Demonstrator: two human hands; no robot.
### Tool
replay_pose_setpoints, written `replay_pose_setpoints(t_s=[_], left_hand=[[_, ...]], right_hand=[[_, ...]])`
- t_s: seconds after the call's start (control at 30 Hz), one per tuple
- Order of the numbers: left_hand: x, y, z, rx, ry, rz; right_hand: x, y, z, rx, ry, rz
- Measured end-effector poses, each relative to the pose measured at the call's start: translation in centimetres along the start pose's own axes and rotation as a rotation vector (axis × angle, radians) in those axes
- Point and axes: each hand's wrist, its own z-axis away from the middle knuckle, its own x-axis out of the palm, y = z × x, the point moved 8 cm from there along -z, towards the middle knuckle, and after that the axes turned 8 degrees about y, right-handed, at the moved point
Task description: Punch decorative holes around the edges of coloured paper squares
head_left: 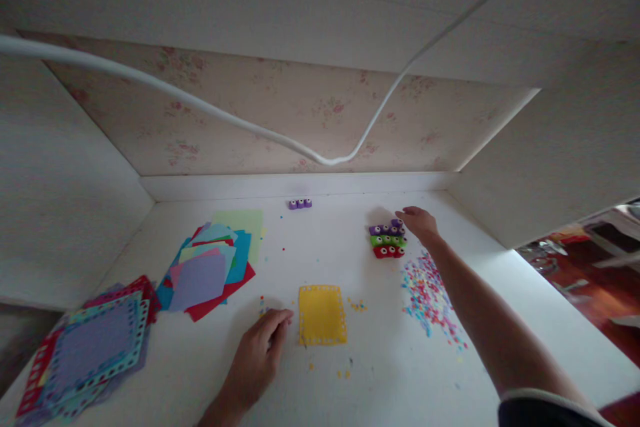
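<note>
On the white table, a yellow sheet of paper (323,315) with a row of punched holes along its edges lies in front of me. Just left of it rests my left hand (260,353), its fingers curled in loosely and nothing visible in them. My right hand (419,221) reaches out to the far right, fingers apart, tips at a small purple punch-like piece (397,223) with a round white-and-dark top. Below that piece stand rows of similar purple pieces (387,229), green pieces (389,240) and red pieces (389,252). I cannot tell whether the fingertips touch it.
Three purple pieces (301,204) stand by the back ledge. Coloured paper sheets (203,280) lie to the left, with a pile of hole-edged sheets (95,347) nearer. Confetti (431,297) spreads at right. A white cable (330,161) hangs across the view.
</note>
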Motion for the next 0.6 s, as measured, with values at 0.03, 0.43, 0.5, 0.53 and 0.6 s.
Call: replay_pose_setpoints(t_s=[0.03,0.43,0.5,0.53,0.6], left_hand=[[0.0,-0.1,0.0,0.003,0.004,0.001],[-0.2,0.2,0.0,-0.072,-0.062,0.134],[-0.4,-0.2,-0.1,-0.091,-0.049,0.137],[-0.5,-0.4,-0.1,-0.104,-0.043,0.138],[-0.6,-0.9,-0.3,-0.132,-0.029,0.142]], right_hand=[[-0.3,-0.7,0.0,-0.014,0.016,-0.003],[9.4,-23.7,8.4,-0.600,-0.275,-0.192],[10.6,-26.1,9.2,-0.620,-0.281,-0.203],[11.0,-26.9,9.4,-0.614,-0.278,-0.206],[11.3,-27.4,9.5,-0.581,-0.269,-0.209]])
